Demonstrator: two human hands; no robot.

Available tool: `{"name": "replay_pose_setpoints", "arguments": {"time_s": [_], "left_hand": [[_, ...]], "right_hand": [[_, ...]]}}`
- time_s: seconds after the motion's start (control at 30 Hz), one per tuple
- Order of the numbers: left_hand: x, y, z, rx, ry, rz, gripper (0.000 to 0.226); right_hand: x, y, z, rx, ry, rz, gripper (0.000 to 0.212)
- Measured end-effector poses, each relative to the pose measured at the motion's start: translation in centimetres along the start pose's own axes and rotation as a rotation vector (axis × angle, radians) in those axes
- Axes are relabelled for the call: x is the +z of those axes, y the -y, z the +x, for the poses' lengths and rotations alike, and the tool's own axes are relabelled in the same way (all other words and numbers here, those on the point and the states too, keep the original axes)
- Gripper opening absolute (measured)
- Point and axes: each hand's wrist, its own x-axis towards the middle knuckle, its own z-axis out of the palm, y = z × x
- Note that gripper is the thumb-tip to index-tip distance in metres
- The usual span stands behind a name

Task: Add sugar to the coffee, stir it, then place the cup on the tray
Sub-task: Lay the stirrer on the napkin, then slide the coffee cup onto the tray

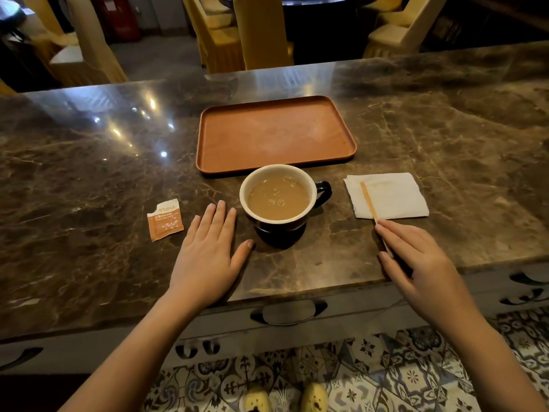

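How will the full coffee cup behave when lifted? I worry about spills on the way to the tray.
The black cup with a cream interior is filled close to its rim, so the milky coffee will likely slosh if jerked. It looks ceramic, so probably heavy and breakable. Its base seems narrower than the bowl, so it may tip; its side handle should help.

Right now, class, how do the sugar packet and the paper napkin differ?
The sugar packet is orange, printed and torn open at a corner; the napkin is plain white and larger. The packet lies left of the cup, the napkin right. The napkin has the stir stick lying across it; the packet bears nothing. Both lie flat on the marble counter.
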Motion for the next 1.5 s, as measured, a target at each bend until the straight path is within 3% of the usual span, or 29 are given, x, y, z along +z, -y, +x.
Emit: {"name": "replay_pose_setpoints", "arguments": {"time_s": [0.23, 0.53, 0.8, 0.97, 1.17, 1.5], "left_hand": [[-0.2, -0.1, -0.1, 0.01, -0.005, -0.01, 0.078], [-0.6, -0.3, 0.0, 0.005, 0.013, -0.044, 0.066], [-0.3, -0.1, 0.0, 0.016, -0.009, -0.034, 0.074], [-0.3, 0.2, -0.2, 0.007, -0.037, -0.051, 0.08], [-0.1, 0.0, -0.1, 0.009, -0.024, -0.034, 0.071], [-0.3, -0.1, -0.2, 0.015, -0.024, -0.028, 0.066]], "right_hand": [[-0.2, 0.4, 0.0, -0.001, 0.045, -0.067, 0.051], [-0.9, 1.2, 1.1, -0.063, 0.062, -0.272, 0.045], [-0.7, 1.2, 2.4, 0.005, -0.055, -0.158, 0.015], [-1.0, 2.8, 5.0, 0.005, -0.08, -0.101, 0.014], [-0.9, 4.4, 9.1, -0.031, 0.202, 0.078, 0.047], [-1.2, 3.7, 14.0, -0.095, 0.55, 0.229, 0.022]]}}
